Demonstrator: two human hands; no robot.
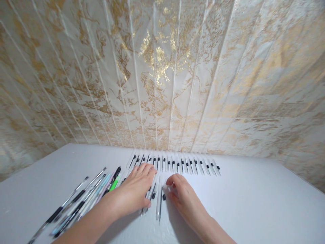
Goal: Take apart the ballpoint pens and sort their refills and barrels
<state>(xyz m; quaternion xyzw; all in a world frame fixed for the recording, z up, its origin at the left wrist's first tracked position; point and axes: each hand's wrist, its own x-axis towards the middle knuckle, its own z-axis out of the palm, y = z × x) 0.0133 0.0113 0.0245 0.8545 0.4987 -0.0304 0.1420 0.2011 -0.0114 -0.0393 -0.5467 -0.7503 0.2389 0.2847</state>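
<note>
Likely arranging pen parts (158, 203). Left hand (138, 186) spread, right hand (184, 196) half-curled; can't tell what's held. Next likely needs careful spacing.

White tbl (254, 196) w/ pen pile (79, 206) L, pen-part sets (158, 201) mid, 1 row (168, 163) behind.

A pale, vertically ridged backdrop (162, 105) with gold-brown patterning fills the upper frame, its shiny patches (160, 54) glinting at top centre. Below, a smooth white tabletop (254, 200) spreads across the lower frame under soft light.
</note>
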